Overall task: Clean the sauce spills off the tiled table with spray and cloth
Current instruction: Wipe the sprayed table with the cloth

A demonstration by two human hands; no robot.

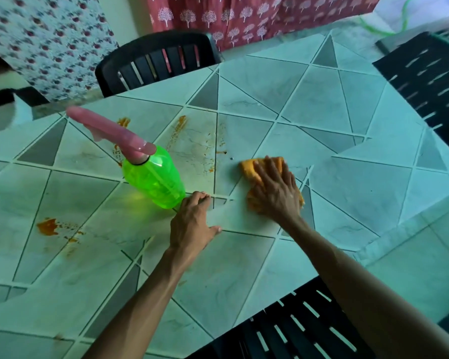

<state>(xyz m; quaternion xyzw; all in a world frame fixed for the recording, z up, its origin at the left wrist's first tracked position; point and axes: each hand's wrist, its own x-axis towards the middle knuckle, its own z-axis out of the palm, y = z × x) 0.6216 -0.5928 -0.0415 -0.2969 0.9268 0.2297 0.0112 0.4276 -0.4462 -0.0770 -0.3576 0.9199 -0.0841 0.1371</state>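
Mostly buried under the right hand: the orange cloth, seen only as a corner beyond the fingertips and a fringe near the wrist. Smeared by blur, left of centre: the pink trigger head of the spray bottle, nozzle detail lost. Impossible to tell whether the left hand touches the bottle's base or stops just beside it. Cut off by the bottom edge: the near chair. Cut off by the right edge: the side chair. Upper centre, hidden behind the table below its backrest: the far chair. Blurred at upper right: a green loop, unidentifiable.
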